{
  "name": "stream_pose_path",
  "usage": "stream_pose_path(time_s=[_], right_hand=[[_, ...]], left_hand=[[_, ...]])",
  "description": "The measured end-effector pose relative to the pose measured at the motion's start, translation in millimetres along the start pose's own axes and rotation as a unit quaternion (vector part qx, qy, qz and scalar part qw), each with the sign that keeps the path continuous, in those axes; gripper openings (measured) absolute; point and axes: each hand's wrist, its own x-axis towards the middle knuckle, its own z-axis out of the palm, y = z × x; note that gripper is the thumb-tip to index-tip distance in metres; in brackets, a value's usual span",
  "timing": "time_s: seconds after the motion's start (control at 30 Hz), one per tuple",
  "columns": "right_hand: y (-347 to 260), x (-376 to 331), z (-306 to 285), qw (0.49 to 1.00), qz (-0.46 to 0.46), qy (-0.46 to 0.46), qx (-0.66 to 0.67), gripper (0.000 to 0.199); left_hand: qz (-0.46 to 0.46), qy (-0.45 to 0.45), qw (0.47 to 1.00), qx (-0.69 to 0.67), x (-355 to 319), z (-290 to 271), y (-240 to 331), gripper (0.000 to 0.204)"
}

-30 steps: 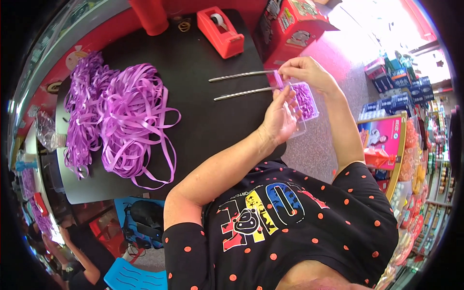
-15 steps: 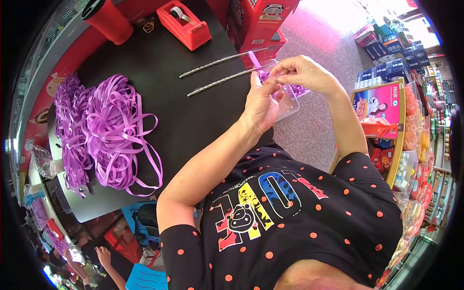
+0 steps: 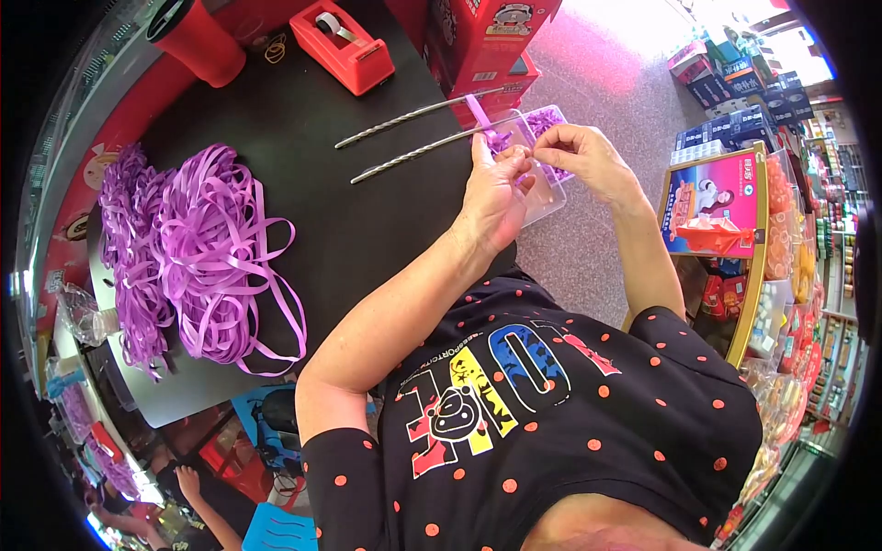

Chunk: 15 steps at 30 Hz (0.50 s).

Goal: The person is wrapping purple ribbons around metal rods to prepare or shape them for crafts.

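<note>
Two twisted metal rods (image 3: 404,158) stick out side by side over the black table, with a strip of purple ribbon (image 3: 477,110) across them. Beside the ribbon's gathered end, my left hand (image 3: 496,195) is closed, its fingers pinching the ribbon by the nearer rod. My right hand (image 3: 593,163) is just to the right, thumb and fingertips pressed together; whatever is between them is too small to make out. Behind and below both hands sits a clear plastic box (image 3: 544,204) holding small purple ribbon pieces (image 3: 544,121), partly hidden by my hands.
Two big heaps of purple ribbon (image 3: 216,266) lie on the left of the black table (image 3: 322,230). A red tape dispenser (image 3: 349,50), a red cup (image 3: 197,46) and rubber bands (image 3: 276,49) are at the back. Red boxes (image 3: 487,41) stand beyond; a display stand (image 3: 717,202) is right.
My right hand has drawn away to the right from my left hand, opening a gap and showing more of the plastic box. My left hand stays by the rods.
</note>
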Motion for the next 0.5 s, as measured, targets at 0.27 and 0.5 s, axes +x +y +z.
stream_pose_path(time_s=[0.27,0.5], right_hand=[[-30.2,48.7,-21.7,0.989,-0.078,-0.106,-0.064,0.015],[-32.8,112.5,-13.0,0.958,-0.038,-0.225,-0.176,0.019]], left_hand=[[-0.022,0.013,0.999,-0.030,-3.8,1.3,2.2,0.057],[-0.042,-0.019,0.998,-0.047,-6.7,8.2,6.0,0.067]])
